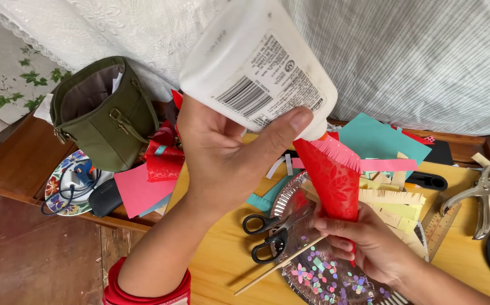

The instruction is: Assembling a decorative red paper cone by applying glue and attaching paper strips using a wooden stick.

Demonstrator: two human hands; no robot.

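My left hand (222,158) grips a white glue bottle (256,62), tipped nozzle-down toward the top of a red patterned paper cone (332,181). The bottle's tip is hidden behind my thumb and the cone's rim. My right hand (363,240) holds the cone upright by its lower end. A pink fringed paper strip (335,149) runs along the cone's top edge. Below the cone sit black-handled scissors (270,234), a thin wooden stick (276,265) and a foil plate (318,277) strewn with small coloured paper pieces.
An olive green bag (101,113) stands at the left on a wooden shelf, beside a patterned plate (58,181) with a cable. Loose coloured paper sheets (380,138) and fringed yellow strips (394,203) cover the yellow table (217,260). A metal hole punch (479,197) lies at the right.
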